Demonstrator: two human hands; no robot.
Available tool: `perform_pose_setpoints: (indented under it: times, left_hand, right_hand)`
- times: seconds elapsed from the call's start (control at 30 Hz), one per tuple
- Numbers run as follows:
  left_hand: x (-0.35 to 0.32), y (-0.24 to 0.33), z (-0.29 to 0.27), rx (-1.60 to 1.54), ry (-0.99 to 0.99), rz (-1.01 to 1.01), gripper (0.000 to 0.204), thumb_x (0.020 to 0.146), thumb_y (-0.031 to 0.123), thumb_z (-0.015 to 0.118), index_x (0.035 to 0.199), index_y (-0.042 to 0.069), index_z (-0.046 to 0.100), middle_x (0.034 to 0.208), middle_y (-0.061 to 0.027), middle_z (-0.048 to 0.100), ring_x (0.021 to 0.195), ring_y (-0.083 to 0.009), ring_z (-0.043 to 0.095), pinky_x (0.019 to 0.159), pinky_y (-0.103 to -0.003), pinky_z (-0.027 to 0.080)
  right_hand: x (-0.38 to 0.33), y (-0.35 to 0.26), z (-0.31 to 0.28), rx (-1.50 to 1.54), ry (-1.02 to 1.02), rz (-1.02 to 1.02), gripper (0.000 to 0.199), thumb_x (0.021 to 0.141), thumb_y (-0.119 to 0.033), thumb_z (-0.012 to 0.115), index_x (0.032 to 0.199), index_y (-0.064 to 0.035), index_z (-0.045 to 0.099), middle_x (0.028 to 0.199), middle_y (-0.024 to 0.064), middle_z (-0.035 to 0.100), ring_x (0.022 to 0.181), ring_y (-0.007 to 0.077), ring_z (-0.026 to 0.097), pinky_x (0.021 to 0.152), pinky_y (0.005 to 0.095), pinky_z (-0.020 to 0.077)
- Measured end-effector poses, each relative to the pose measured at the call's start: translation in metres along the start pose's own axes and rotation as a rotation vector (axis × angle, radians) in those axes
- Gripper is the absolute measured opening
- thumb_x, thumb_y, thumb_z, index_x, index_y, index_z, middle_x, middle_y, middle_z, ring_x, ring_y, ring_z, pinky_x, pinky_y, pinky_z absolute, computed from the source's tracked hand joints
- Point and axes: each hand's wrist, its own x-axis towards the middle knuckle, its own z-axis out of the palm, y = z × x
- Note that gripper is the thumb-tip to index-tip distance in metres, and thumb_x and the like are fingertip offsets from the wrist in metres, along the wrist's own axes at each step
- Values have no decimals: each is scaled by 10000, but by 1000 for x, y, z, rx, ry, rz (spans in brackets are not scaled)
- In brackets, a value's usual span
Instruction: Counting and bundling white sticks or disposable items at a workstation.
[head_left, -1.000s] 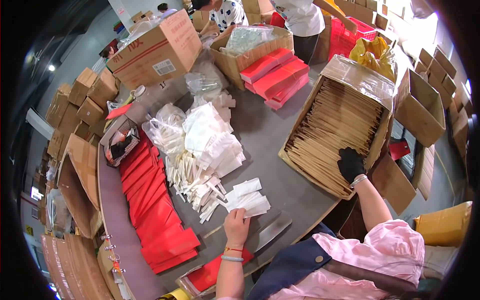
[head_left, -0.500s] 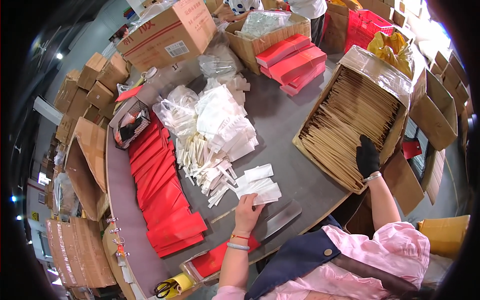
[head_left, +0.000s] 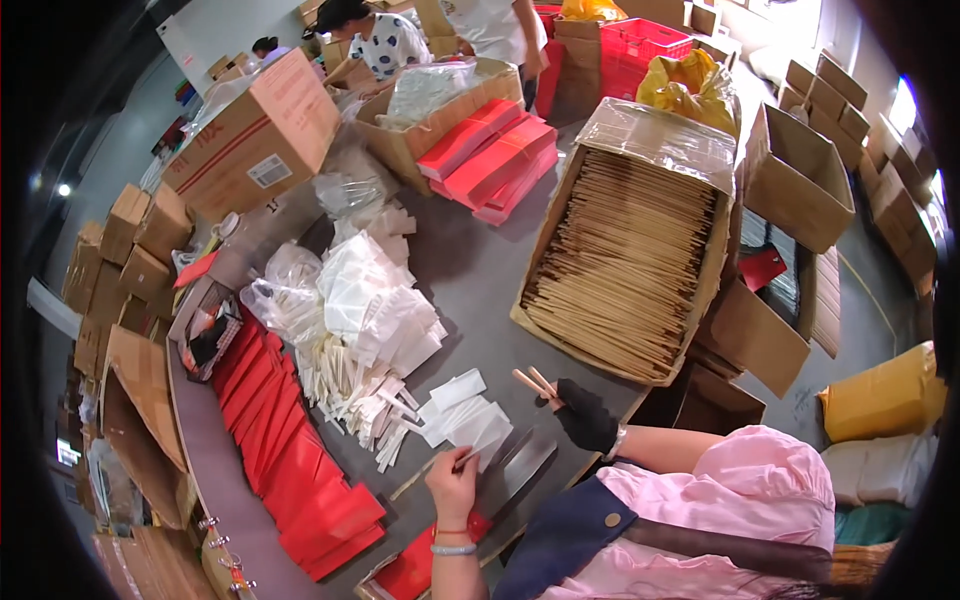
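My right hand [head_left: 587,415], in a black glove, grips a pair of wooden chopsticks [head_left: 536,383] just off the near corner of a cardboard box [head_left: 545,335]. Rows of similar chopsticks [head_left: 625,270] fill that box. My bare left hand [head_left: 453,490] is closed, its fingertips pinching the lower edge of a white paper sleeve [head_left: 482,428]. That sleeve lies in a small fanned group on the grey table [head_left: 480,270]. Beyond it spreads a large heap of white sleeves [head_left: 370,300]. Red stock [head_left: 410,565] sits in a shallow tray beside my left forearm.
Overlapping red sleeves [head_left: 270,430] line the table's left side. Banded red bundles [head_left: 500,155] lie at the back, beside an open carton [head_left: 400,145]. A wire basket [head_left: 212,335] stands at the left. A shiny flat strip [head_left: 525,462] lies between my hands. Two people work behind the table.
My right hand has left the chopstick box and come nearer my left hand, now carrying chopsticks. My left fingers have closed at the sleeve's edge. The whole view has shifted.
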Motion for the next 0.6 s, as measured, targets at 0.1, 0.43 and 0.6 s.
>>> perform_pose_setpoints:
  times: [0.1, 0.43, 0.6]
  left_hand:
    - [-21, 24, -7, -97, 1, -161, 200, 768, 126, 763, 935, 33, 704, 792, -121, 664, 703, -246, 655, 671, -333, 523]
    - [-65, 12, -1, 424, 9, 158, 199, 685, 139, 793, 867, 107, 717, 917, -85, 555, 903, -304, 513, 778, -408, 433]
    - [-68, 12, 1, 447, -29, 188, 166, 707, 124, 769, 862, 106, 715, 919, -85, 551, 926, -299, 508, 791, -406, 416]
  right_hand:
    - [2, 56, 11, 17, 13, 176, 83, 964, -69, 537, 1015, -55, 601, 869, 69, 603, 766, 149, 556, 708, 291, 464]
    - [-3, 35, 9, -6, -48, -3, 105, 956, -95, 555, 1035, -43, 601, 836, 118, 603, 768, 230, 599, 698, 326, 481]
    - [-5, 31, 9, -18, -77, -103, 158, 978, -180, 521, 1034, -82, 632, 840, 100, 606, 729, 217, 563, 664, 350, 459]
